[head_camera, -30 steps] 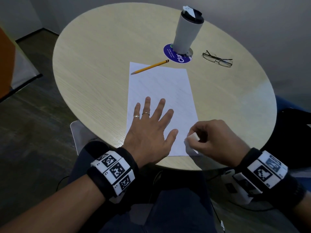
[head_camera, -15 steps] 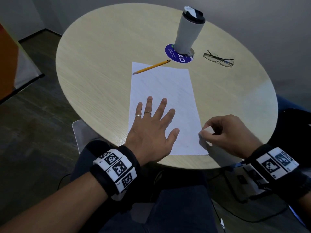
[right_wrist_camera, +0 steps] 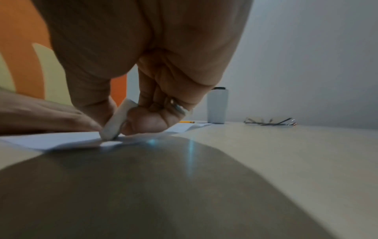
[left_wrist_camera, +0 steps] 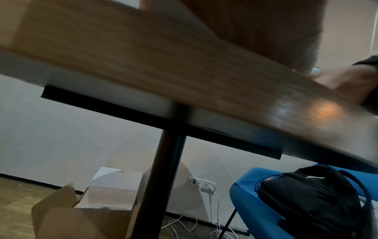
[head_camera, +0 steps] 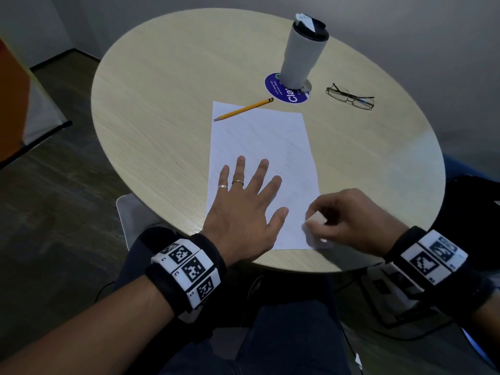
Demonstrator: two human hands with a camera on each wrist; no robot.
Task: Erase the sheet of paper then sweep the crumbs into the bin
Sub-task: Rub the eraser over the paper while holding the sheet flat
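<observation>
Sheet of paper lay flat on the round worktop, near edge toward the person. Left hand rested flat on its lower part, fingers straight and spread. Right hand pinched a white eraser between thumb and fingers, its lower end touching the sheet's near right corner. Pencil lay across the far left corner. Tumbler and glasses stood beyond.

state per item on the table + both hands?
sheet of paper: flat, pinned by left hand
left hand: flat, fingers spread
right hand: pinching eraser
eraser: tilted, tip on paper
pencil: lying across paper corner
travel mug: upright, lidded
glasses: folded
</observation>
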